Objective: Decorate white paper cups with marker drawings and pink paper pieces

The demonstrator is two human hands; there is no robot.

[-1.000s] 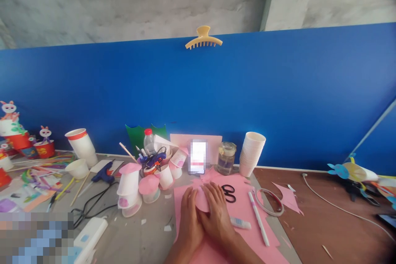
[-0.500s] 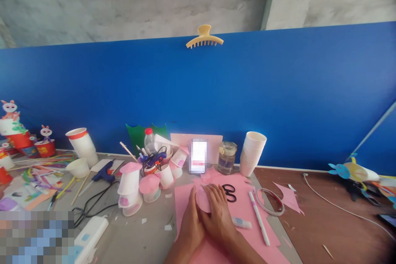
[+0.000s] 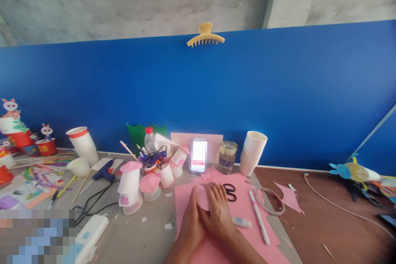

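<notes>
My left hand (image 3: 191, 222) and my right hand (image 3: 218, 214) lie side by side on a large pink paper sheet (image 3: 247, 210) at the table's near edge. Both press with fingers together on a small round pink paper piece (image 3: 202, 199) between them. The right hand covers part of that piece. Black scissors (image 3: 229, 192) lie just beyond my right fingertips. A small glue tube (image 3: 241, 222) lies right of my right hand, and a white pen (image 3: 259, 218) lies further right.
A stack of white paper cups (image 3: 251, 153), a glass jar (image 3: 227, 157) and a phone (image 3: 198, 156) stand against the blue partition (image 3: 278, 99). Decorated cups (image 3: 136, 185), a glue gun (image 3: 104, 170) with cable and a tape ring (image 3: 268, 201) lie around. Paper crafts clutter the left.
My left hand has turned more onto its edge beside the pink piece. The view has shifted slightly; the hands stay in place.
</notes>
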